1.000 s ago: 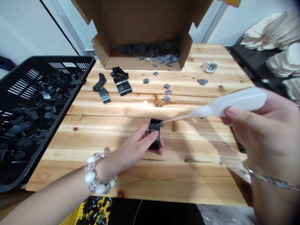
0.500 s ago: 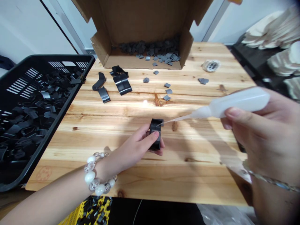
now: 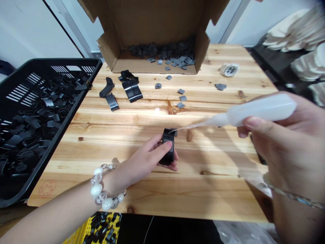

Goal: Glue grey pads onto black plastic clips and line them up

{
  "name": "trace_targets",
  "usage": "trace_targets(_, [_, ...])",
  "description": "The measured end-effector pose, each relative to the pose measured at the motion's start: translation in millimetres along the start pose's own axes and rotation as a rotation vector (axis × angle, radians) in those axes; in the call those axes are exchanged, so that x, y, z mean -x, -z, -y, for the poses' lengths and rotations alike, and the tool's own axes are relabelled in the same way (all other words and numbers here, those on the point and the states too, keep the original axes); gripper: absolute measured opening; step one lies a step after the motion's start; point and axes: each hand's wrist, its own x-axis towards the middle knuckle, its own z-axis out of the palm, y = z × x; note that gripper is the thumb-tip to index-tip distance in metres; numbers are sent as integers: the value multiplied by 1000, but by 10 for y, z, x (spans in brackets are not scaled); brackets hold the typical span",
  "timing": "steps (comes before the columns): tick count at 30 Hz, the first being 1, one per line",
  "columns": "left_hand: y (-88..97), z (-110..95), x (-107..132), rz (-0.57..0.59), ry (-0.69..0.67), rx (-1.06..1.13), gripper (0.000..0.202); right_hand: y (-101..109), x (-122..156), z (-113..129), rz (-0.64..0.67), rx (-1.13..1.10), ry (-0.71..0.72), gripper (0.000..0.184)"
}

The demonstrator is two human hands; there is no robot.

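My left hand [image 3: 154, 152] grips a small black curved plastic part [image 3: 168, 136] above the wooden table, thumb pressed on its face and fingers wrapped beneath. In my right hand [image 3: 276, 135] is a white squeeze bottle [image 3: 261, 109] with a long thin nozzle. It lies tilted, its tip at the upper end of the black part; whether the tip touches I cannot tell. Several small grey curved pads [image 3: 181, 91] lie beyond my hands. Farther left rest larger glossy black curved parts [image 3: 132, 90].
A cardboard box [image 3: 115, 64] with many grey pads stands at the back of the wooden table [image 3: 106, 135]. At left is a black crate [image 3: 83, 98] full of black parts. A tape roll [image 3: 230, 70] lies back right. A yellow basket [image 3: 76, 237] sits below the front edge.
The bottle's nozzle tip has shifted slightly up along the black part. My left hand keeps its hold, almost in the same place.
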Motion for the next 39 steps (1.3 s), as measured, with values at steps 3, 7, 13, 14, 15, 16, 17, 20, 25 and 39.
trace_targets(3, [-4, 2, -7, -7, 11, 11, 22, -74, 47, 56, -62, 37, 26, 15])
trace_targets(7, [-9, -2, -7, -15, 28, 22, 21, -116, 90, 95, -90, 66, 37, 14])
trace_targets(13, [-5, -5, -7, -17, 26, 27, 21, -22, 58, 19, -51, 88, 35, 12])
trace_targets(14, [-2, -2, -10, -17, 26, 26, 22, -14, 52, 10, -42, 94, 45, 12])
trace_targets(15, [0, 1, -12, -15, 25, 25, 22, -10, 48, 4, -36, 98, 56, 12])
trace_targets(16, [3, 5, -14, -13, 24, 24, 23, -9, 46, 3, -33, 100, 66, 11])
trace_targets(17, [5, 9, -15, -12, 23, 24, 23, -11, 45, 5, -31, 96, 71, 11])
trace_targets(20, [8, 18, -19, -16, 19, 20, 22, -22, 41, 17, -32, 50, 54, 10])
trace_targets(25, [10, 14, -18, -25, -13, -8, 22, -11, -76, -72, -60, -254, -23, 6])
trace_targets(39, [-28, -42, 29, -44, -63, -66, 22, -113, -308, -500, 123, -786, -588, 17])
